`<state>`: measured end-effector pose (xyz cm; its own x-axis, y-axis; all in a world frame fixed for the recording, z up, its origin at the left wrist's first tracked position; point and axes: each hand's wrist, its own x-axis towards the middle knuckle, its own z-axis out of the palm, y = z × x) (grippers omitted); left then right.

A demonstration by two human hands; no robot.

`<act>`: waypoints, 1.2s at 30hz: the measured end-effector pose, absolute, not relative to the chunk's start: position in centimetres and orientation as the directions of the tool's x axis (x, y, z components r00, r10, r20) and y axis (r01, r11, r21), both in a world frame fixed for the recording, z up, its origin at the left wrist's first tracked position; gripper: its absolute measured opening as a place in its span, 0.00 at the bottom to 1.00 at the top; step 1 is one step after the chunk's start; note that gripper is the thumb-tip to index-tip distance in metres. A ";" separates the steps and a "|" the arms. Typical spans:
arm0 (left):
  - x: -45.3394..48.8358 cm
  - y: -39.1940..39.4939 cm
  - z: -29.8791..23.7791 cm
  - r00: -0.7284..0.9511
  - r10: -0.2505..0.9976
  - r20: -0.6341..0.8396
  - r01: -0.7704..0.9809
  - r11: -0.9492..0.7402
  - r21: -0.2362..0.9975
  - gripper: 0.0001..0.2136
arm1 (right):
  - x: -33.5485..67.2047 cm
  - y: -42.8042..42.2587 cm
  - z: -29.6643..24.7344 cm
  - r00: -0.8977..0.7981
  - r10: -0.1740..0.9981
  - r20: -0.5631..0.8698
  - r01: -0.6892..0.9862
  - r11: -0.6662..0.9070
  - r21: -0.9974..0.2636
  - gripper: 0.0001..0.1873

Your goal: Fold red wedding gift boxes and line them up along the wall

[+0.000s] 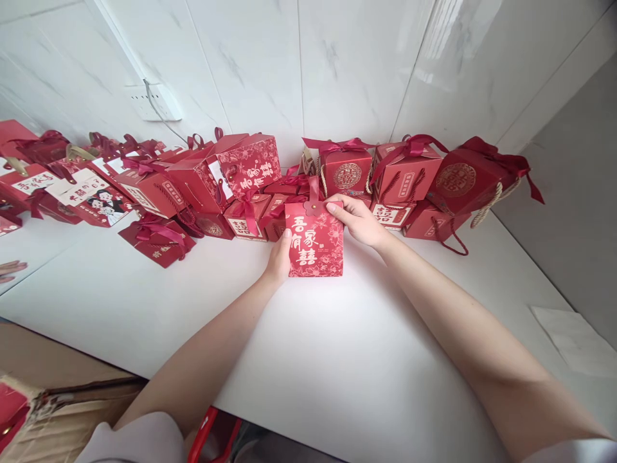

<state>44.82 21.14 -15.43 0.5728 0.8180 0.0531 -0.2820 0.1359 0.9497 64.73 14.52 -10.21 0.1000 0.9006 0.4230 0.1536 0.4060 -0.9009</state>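
Note:
A red gift box (318,247) with pale Chinese characters and a floral print is held upright between my two hands above the white table. My left hand (279,257) grips its left side, thumb on the front face and the other fingers hidden behind. At the top right corner, my right hand (355,217) pinches the edge near the scalloped flap. A dark red strap (313,188) rises from that flap, with a small gold rivet at its base. Just behind stand more red boxes, among them one with a round gold emblem (348,176).
Red boxes with ribbons and rope handles are stacked along the marbled wall (255,64). One small box (158,241) lies in front at left. A cardboard carton (72,411) sits at lower left, a white sheet (576,339) at right. Another person's fingers (12,270) show at the left edge.

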 end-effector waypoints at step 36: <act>43.7 20.8 -14.0 0.726 0.669 -0.160 -0.321 0.535 0.781 0.22 | 61.9 12.8 -8.4 -0.039 0.926 0.375 -0.006 0.375 -0.927 0.26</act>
<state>43.72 20.77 -13.96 0.7259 0.6690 -0.1598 -0.3213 0.5353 0.7812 61.89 12.82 -8.39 -0.0390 0.9261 0.3752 -0.0057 0.3752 -0.9269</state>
